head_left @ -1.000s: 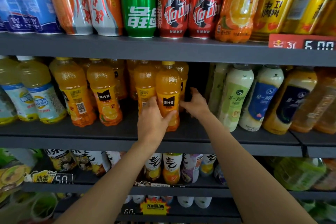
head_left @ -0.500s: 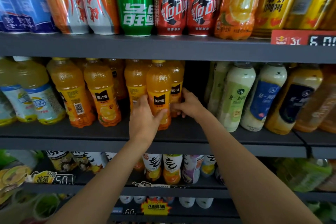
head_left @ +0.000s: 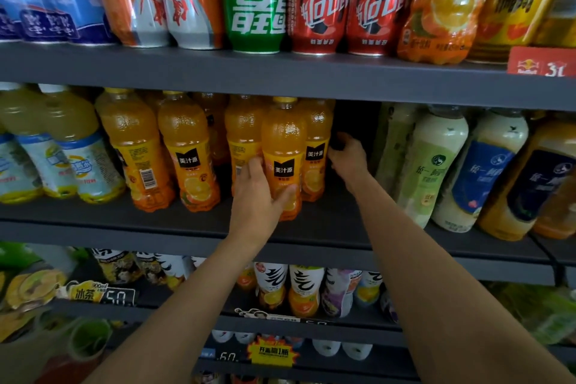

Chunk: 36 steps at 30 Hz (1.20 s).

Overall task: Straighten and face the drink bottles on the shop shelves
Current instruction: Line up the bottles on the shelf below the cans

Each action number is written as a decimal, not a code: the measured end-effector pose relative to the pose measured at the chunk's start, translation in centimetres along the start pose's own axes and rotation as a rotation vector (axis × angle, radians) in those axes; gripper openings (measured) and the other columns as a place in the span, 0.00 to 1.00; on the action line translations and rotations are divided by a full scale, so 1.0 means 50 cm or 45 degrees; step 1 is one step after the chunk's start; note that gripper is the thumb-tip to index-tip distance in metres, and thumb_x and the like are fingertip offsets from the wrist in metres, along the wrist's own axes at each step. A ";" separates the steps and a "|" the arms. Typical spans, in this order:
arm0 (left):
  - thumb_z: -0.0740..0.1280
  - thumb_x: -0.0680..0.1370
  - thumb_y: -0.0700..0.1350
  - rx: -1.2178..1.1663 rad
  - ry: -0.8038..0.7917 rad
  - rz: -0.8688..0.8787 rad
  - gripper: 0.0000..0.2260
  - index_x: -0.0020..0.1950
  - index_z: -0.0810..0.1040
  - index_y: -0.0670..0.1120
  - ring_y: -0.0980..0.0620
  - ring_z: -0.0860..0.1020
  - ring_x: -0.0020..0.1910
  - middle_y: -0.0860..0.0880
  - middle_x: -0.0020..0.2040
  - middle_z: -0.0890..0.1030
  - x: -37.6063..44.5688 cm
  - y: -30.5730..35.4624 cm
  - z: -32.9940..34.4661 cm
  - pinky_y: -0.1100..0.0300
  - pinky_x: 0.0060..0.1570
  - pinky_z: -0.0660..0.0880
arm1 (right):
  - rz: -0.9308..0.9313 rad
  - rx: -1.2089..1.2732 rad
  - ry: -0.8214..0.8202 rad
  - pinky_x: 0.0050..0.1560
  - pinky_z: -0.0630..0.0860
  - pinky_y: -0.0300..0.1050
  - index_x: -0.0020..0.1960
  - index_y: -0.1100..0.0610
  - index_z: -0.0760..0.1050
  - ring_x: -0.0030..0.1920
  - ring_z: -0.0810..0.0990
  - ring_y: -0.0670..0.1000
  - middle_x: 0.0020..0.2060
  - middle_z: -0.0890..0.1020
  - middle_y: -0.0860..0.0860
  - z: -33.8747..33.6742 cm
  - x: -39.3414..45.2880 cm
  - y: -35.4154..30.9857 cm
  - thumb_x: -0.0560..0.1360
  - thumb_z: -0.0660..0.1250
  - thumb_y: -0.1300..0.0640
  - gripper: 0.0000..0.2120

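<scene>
step: facing | left hand [head_left: 255, 196] grip wraps front orange plastic juice bottle [head_left: 283, 156], frame centre, dark middle shelf [head_left: 187, 221] | right hand [head_left: 347, 156] grip curls round bottle behind [head_left: 316, 146] | risk: hard twist may topple tight neighbours

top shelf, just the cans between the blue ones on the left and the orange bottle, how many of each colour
orange-and-white cans: 2
green can: 1
red cans: 2
total: 5
</scene>
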<state>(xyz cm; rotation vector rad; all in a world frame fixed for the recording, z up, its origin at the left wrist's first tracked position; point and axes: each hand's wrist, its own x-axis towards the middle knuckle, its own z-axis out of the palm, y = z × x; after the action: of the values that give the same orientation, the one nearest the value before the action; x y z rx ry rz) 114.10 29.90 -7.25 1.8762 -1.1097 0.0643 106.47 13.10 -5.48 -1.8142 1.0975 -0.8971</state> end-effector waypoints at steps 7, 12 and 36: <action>0.71 0.72 0.51 0.015 0.024 0.041 0.27 0.64 0.65 0.41 0.45 0.67 0.64 0.43 0.62 0.71 0.001 -0.007 0.002 0.47 0.63 0.68 | 0.057 0.001 -0.002 0.62 0.72 0.50 0.66 0.58 0.70 0.61 0.75 0.57 0.60 0.77 0.58 0.045 0.023 0.017 0.78 0.63 0.58 0.18; 0.70 0.72 0.53 0.016 0.021 0.066 0.28 0.65 0.64 0.41 0.46 0.67 0.66 0.43 0.64 0.70 0.001 -0.010 0.002 0.49 0.64 0.67 | 0.046 -0.101 0.297 0.55 0.74 0.50 0.60 0.63 0.74 0.57 0.78 0.59 0.55 0.80 0.60 0.044 0.001 0.030 0.76 0.65 0.60 0.14; 0.70 0.73 0.51 0.000 0.009 0.044 0.26 0.65 0.64 0.41 0.46 0.66 0.66 0.43 0.64 0.70 -0.002 -0.010 0.004 0.51 0.65 0.67 | -0.137 -0.003 0.146 0.59 0.73 0.49 0.69 0.59 0.63 0.60 0.75 0.56 0.61 0.75 0.56 0.036 -0.140 0.014 0.74 0.67 0.62 0.26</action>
<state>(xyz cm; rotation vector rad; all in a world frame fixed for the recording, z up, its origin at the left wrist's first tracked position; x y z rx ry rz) 114.32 29.90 -7.72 1.8558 -1.1374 0.0901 105.23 19.80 -7.94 -1.8574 1.0799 -1.0750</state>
